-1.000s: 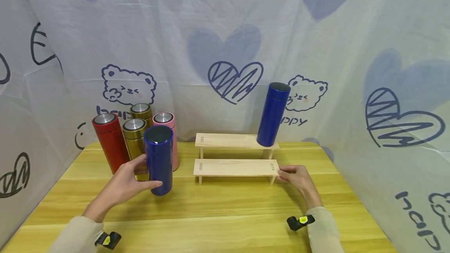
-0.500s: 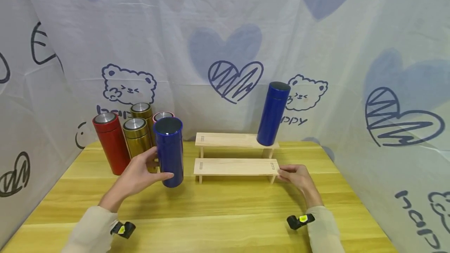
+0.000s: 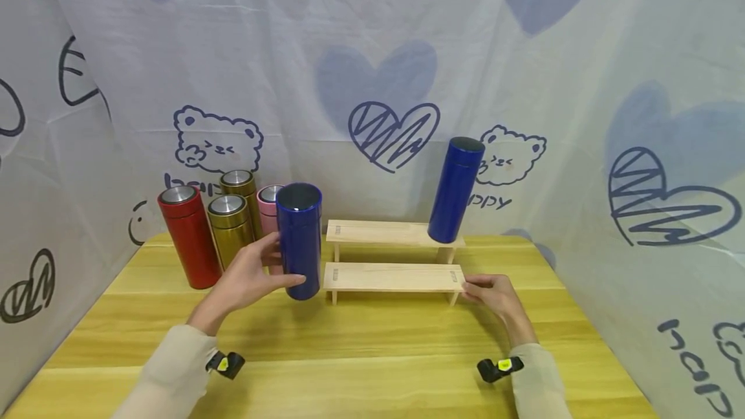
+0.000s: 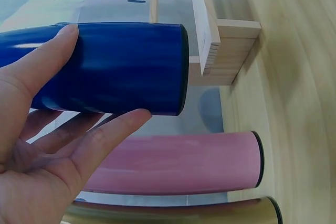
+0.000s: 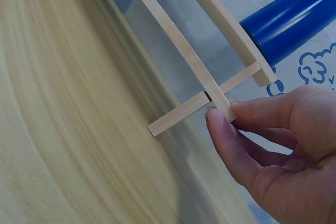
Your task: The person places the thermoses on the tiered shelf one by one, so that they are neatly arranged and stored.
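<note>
My left hand (image 3: 250, 277) grips a blue bottle (image 3: 300, 244) upright, just left of a two-step wooden rack (image 3: 392, 277). In the left wrist view the hand (image 4: 47, 129) has thumb and fingers round the blue bottle (image 4: 121, 69), whose base is off the table. My right hand (image 3: 493, 296) pinches the right end of the rack's lower board; in the right wrist view the hand (image 5: 283, 140) has its thumb and a finger on the board's end (image 5: 184, 45). A second blue bottle (image 3: 456, 189) stands on the right end of the upper board.
Left of the rack stand a red bottle (image 3: 191, 238), two gold bottles (image 3: 233, 235) (image 3: 247, 196) and a pink bottle (image 3: 269, 215), partly hidden by the held one. A patterned cloth (image 3: 384, 5) hangs behind and beside the wooden table (image 3: 349, 354).
My left hand has carried the blue bottle to the right and slightly back, away from the gold bottles and closer to the rack. My right hand has stayed at the lower board's end.
</note>
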A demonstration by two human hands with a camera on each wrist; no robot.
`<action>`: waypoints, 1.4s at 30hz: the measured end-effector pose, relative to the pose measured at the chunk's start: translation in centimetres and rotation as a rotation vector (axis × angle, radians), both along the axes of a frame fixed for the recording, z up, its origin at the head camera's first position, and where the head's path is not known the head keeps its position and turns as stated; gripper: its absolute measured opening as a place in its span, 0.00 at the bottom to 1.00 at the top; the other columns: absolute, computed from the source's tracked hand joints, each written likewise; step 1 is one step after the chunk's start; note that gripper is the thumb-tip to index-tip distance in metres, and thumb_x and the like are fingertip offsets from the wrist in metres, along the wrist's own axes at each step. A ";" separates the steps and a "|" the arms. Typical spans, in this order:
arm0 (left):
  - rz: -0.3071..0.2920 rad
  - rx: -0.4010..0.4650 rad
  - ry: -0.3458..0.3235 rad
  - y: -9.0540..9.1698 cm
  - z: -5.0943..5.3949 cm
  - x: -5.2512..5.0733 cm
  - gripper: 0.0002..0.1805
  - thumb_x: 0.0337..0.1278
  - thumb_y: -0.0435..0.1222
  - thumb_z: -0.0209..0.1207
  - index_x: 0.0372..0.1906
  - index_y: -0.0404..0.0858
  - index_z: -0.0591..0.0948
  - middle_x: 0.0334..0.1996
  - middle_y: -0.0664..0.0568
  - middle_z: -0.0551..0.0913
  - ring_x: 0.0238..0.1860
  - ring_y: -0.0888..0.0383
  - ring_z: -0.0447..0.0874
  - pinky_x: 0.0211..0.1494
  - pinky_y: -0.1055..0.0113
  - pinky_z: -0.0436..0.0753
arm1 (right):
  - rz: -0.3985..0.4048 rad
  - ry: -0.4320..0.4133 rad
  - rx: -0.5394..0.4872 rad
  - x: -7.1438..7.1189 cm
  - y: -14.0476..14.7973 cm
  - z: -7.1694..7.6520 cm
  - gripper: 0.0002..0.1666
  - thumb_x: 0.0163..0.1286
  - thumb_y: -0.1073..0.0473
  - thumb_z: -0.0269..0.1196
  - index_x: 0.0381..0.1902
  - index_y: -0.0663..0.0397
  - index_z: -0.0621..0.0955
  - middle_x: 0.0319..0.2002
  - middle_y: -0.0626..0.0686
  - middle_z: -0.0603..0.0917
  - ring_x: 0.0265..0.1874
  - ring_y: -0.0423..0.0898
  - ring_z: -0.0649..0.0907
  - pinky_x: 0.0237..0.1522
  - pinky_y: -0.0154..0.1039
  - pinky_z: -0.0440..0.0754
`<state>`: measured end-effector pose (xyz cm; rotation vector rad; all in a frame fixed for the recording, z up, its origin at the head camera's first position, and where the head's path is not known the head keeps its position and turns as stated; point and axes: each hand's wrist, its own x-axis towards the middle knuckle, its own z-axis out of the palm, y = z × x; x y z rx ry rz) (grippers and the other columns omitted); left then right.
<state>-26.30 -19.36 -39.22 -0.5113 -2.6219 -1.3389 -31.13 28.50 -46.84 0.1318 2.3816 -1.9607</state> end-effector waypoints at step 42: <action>-0.050 0.055 -0.008 6.0 3.3 -4.1 0.46 0.50 0.43 0.78 0.74 0.39 0.70 0.63 0.40 0.83 0.61 0.40 0.85 0.65 0.42 0.84 | -0.004 0.017 -0.001 0.0 -0.1 -0.1 0.23 0.71 0.74 0.62 0.60 0.87 0.74 0.42 0.62 0.88 0.31 0.37 0.89 0.44 0.38 0.92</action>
